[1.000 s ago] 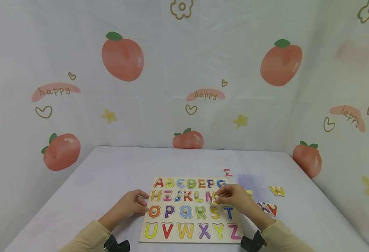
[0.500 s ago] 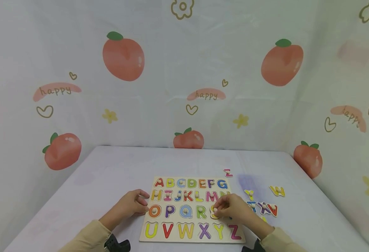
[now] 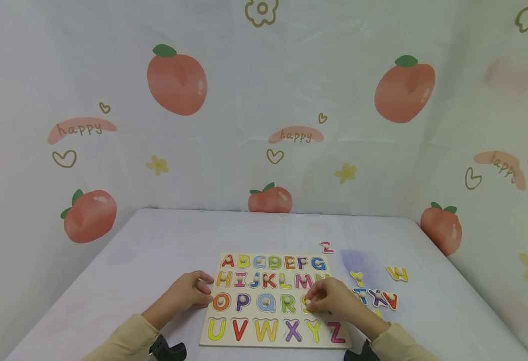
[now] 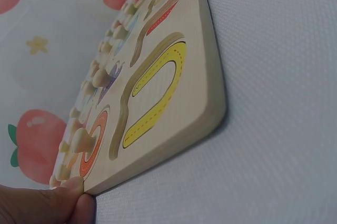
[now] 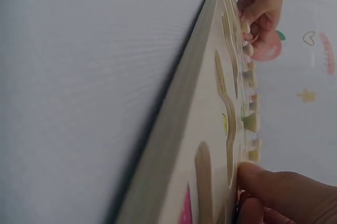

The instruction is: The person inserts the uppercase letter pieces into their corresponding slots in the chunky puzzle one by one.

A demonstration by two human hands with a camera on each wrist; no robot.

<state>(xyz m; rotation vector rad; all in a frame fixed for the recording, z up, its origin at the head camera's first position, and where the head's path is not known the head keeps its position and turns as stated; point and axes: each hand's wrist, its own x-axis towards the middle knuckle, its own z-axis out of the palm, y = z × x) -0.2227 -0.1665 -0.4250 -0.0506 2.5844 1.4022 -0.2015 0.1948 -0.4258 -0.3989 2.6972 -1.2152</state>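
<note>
The wooden alphabet puzzle board (image 3: 246,340) lies flat on the table, with knobbed letters seated in its upper rows. My right hand (image 3: 331,298) pinches the knob of the yellow letter S piece (image 3: 306,304) over the S place in the third row. In the right wrist view its thumb (image 5: 253,174) is close over the board, and the fingers partly hide the piece. At the board's left edge, beside the letter O piece (image 3: 221,302), my left hand (image 3: 185,293) holds the rim with thumb and fingers. The bottom row, U to Z, shows bare recesses.
Loose letters lie right of the board: a yellow Y (image 3: 356,278), a blue T (image 3: 360,295), a purple X (image 3: 376,298), a red V (image 3: 390,301) and a yellow W (image 3: 397,274). A pink Z (image 3: 326,247) lies behind the board. A printed curtain (image 3: 228,150) stands behind the table.
My right hand has come down from the second row to the S place in the third row with the letter S piece, which now sits lower there. The left hand stays put.
</note>
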